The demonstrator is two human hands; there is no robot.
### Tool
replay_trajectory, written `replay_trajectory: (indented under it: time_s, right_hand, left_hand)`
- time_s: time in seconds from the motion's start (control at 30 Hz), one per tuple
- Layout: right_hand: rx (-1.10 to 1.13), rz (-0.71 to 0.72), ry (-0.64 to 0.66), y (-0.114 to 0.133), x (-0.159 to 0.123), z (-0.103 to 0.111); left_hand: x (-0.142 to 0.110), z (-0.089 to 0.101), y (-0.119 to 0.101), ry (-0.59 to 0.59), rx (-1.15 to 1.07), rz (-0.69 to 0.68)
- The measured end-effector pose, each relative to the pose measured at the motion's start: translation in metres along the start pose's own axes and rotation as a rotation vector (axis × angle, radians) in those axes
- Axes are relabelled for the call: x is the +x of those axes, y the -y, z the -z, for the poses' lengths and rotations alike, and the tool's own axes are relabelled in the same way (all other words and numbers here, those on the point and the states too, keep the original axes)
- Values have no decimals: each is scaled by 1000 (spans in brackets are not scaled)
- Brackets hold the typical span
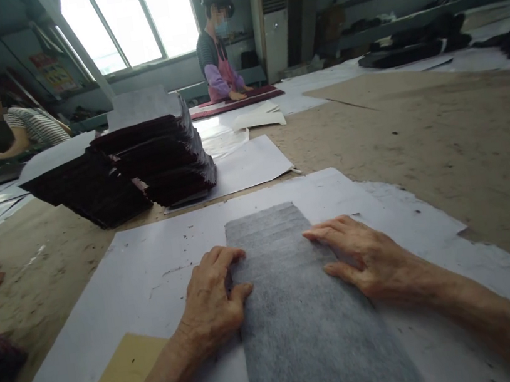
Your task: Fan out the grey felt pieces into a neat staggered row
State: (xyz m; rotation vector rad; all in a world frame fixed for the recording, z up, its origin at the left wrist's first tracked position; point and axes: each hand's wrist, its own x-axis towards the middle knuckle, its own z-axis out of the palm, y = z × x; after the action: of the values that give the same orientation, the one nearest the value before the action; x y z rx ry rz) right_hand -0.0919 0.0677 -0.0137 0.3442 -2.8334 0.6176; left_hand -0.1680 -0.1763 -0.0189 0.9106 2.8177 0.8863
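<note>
Currently both hands are resting on one grey fabric sheet (298,330), which is lying flat on white paper (149,282) spread over the desk (421,123). Orientation: the sheet's long axis is running away from the person, its far end leaning slightly left; its near end is leaving the frame at the bottom.

Key relation: the sheet is lying between the hands. The left hand (216,288) is covering part of the left long edge, the right hand (359,255) part of the right one, each nearer the far end than the near one. Neither hand is standing clearly closer; both sets of fingertips are overlapping the margin by a similar amount.

Fingers: on each hand the thumb is standing apart from the forefinger, leaving an open gap, with no pinch visible. Whether they are pressing down or merely resting, I cannot tell.

Surroundings: a yellow piece (124,374) is lying beside the left forearm; beyond the paper, to the left, dark stacks (160,160) are standing.
</note>
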Motion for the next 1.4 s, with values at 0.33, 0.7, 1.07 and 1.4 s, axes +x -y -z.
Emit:
replay_trajectory:
  time_s: [0.33,0.7,1.07,1.4]
  right_hand:
    - [125,-351,206,9,15,12]
    - [-15,-535,-6,20,-4,-1]
    - [180,-498,-89,26,-15,0]
    - [245,-654,79,15,-6,-2]
  left_hand:
    - [4,4,-3,30,4,122]
    - [-1,4,-3,31,16,326]
    - [1,5,-4,41,-25,368]
    - [4,7,2,114,-293,497]
